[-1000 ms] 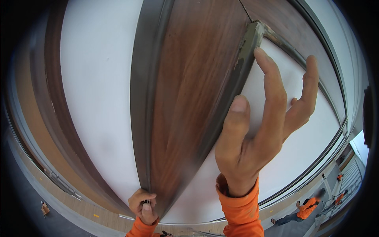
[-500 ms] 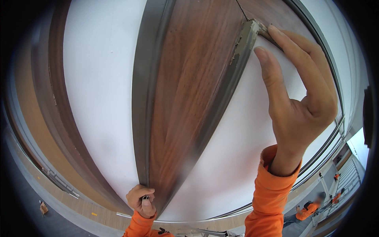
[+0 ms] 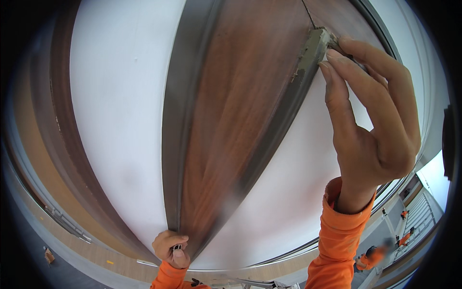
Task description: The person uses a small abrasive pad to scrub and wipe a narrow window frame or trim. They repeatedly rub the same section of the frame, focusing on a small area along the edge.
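Observation:
A long brown wood-grain panel (image 3: 240,120) runs between two grey metal strips on a white surface. My right hand (image 3: 370,125), in an orange sleeve, reaches up to the top end of the right grey strip (image 3: 313,45). Its thumb and fingertips close around that end. My left hand (image 3: 171,248) is at the bottom, where the two strips meet. It is closed on a small dark object (image 3: 177,247) whose kind I cannot make out.
A darker brown band (image 3: 62,144) curves along the white surface (image 3: 120,106) at the left. People in orange clothing (image 3: 373,257) stand at the lower right beside a grey railing (image 3: 423,212). A pale floor strip runs along the bottom left.
My right hand has risen from an open spread beside the strip to its top end, where the fingers have closed together. My left hand has stayed at the bottom.

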Action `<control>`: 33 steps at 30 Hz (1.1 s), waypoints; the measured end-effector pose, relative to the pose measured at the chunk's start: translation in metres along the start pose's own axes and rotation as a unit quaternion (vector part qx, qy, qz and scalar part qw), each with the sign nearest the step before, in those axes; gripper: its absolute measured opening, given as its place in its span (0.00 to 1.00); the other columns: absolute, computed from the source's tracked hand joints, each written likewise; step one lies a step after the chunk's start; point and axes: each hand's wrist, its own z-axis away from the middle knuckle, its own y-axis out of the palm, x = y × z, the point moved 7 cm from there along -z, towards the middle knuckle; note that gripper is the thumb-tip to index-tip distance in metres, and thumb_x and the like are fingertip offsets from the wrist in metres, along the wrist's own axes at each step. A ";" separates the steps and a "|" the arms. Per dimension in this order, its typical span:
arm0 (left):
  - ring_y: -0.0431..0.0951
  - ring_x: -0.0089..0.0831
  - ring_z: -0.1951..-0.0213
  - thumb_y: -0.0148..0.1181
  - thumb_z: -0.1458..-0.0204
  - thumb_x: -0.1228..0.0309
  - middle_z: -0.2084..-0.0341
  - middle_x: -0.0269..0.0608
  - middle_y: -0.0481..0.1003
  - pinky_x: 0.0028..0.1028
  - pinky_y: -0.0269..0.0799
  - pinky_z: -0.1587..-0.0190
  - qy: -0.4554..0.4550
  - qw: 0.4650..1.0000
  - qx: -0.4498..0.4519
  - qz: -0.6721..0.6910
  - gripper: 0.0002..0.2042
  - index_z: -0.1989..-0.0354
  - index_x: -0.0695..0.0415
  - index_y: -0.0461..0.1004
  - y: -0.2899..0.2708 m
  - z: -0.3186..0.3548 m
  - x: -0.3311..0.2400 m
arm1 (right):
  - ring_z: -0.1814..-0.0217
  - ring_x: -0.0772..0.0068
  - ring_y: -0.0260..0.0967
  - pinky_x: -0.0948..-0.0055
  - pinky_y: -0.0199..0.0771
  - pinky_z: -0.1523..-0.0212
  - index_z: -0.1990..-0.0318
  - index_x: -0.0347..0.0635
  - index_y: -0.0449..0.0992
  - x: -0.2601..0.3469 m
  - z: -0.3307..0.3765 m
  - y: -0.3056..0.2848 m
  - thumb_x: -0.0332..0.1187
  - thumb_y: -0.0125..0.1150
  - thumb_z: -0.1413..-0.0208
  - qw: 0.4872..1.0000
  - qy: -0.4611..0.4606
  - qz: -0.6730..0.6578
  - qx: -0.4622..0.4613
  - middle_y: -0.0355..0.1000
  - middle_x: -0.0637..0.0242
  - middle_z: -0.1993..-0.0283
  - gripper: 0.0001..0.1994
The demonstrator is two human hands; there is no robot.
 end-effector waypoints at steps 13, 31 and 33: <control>0.66 0.24 0.88 0.49 0.36 0.51 0.89 0.32 0.70 0.25 0.60 0.81 -0.003 1.000 -0.005 -0.004 0.21 0.73 0.54 0.78 0.002 0.004 -0.002 | 0.65 0.66 0.81 0.78 0.80 0.67 0.63 0.31 0.83 -0.010 0.012 0.004 0.14 0.71 0.54 0.995 0.024 -0.068 -0.067 0.81 0.56 0.65 0.10; 0.67 0.24 0.87 0.50 0.37 0.52 0.89 0.30 0.70 0.26 0.59 0.79 0.003 1.000 -0.002 -0.005 0.20 0.72 0.53 0.78 0.005 0.007 -0.004 | 0.64 0.65 0.81 0.76 0.80 0.65 0.64 0.29 0.82 -0.006 0.002 -0.001 0.14 0.72 0.55 0.996 0.037 -0.076 0.003 0.81 0.52 0.65 0.09; 0.67 0.25 0.87 0.50 0.37 0.52 0.89 0.30 0.70 0.26 0.59 0.78 0.005 1.000 -0.003 -0.011 0.20 0.73 0.53 0.78 0.006 0.008 -0.004 | 0.65 0.65 0.81 0.77 0.80 0.65 0.64 0.29 0.82 -0.008 0.003 -0.001 0.13 0.72 0.54 0.997 0.033 -0.073 0.002 0.81 0.52 0.65 0.09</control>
